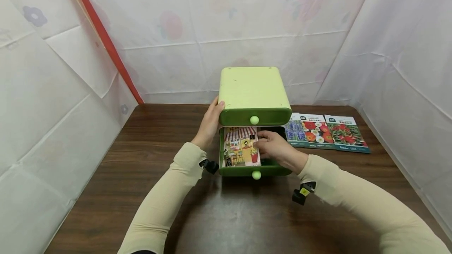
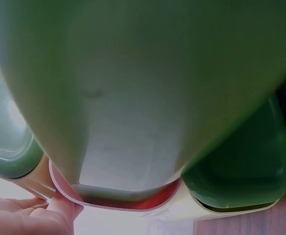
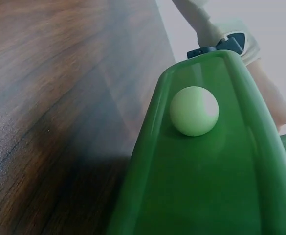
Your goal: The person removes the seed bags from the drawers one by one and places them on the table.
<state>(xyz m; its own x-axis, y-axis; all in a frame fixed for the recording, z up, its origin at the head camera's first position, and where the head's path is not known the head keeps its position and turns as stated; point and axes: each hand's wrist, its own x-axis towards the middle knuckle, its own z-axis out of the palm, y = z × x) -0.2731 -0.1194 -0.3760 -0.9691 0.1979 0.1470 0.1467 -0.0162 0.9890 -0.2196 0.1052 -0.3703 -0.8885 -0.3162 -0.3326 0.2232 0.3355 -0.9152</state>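
Far left: pale floral sheeting [image 1: 49,69], red strip [image 1: 106,42] running diagonally down it to the dark wood tabletop [image 1: 152,156]. Left hand [image 1: 210,120] against the left side of the green cabinet [image 1: 252,87], thumb near its top edge, fingers fairly straight, holding nothing. Cabinet stands on the tabletop; top drawer [image 1: 236,117] closed, pale round knob at its front. Below it, a pulled-out drawer [image 1: 238,172] with a matching knob [image 1: 256,175]. Illustrated packet [image 1: 240,150], striped awning printed on it, sits in the left part of this drawer. Right hand [image 1: 277,148] reaches into the drawer, fingers bent at the packet's right edge, gap narrow; cannot tell whether they pinch it. Right of cabinet, on the tabletop, three flower packets: purple [image 1: 296,131], red-and-white [image 1: 318,131], then red [image 1: 347,133], overlapping.
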